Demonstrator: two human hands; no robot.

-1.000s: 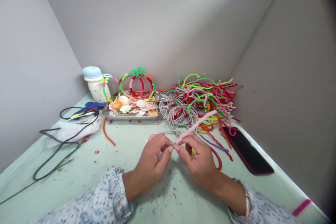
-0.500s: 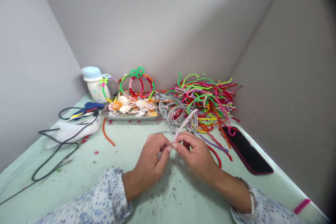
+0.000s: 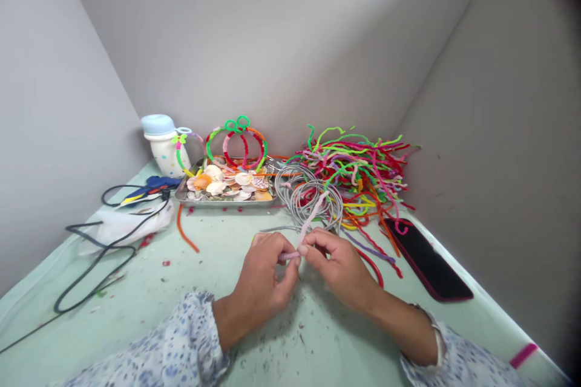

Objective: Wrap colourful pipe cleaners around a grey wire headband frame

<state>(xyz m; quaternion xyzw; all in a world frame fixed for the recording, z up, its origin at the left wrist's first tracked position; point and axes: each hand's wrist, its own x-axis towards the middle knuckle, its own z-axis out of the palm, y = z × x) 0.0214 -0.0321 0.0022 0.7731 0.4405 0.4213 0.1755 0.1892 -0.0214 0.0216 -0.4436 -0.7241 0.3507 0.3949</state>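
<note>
A pale pink pipe cleaner (image 3: 313,216) is held between both hands at the middle of the table. One end sticks up and away from my fingers, and a short wound part lies between the fingertips. My left hand (image 3: 267,269) pinches the wound part between thumb and fingers. Thumb and forefinger of my right hand (image 3: 338,263) are closed on the pipe cleaner where it bends upward. Just beyond the hands lie loops of grey wire (image 3: 302,196); whether the wound part has wire inside I cannot tell.
A metal tray (image 3: 227,202) of shells stands behind, with pipe-cleaner hoops (image 3: 245,145) on it. Beside it are a white bottle (image 3: 166,154), blue-handled pliers (image 3: 158,184) and a black cable (image 3: 100,248). A heap of coloured pipe cleaners (image 3: 358,163) and a phone (image 3: 431,263) lie right.
The upright end of the pink pipe cleaner has swung left and looks shorter. My left fingertips have shifted slightly, so more of the wound part shows between the hands.
</note>
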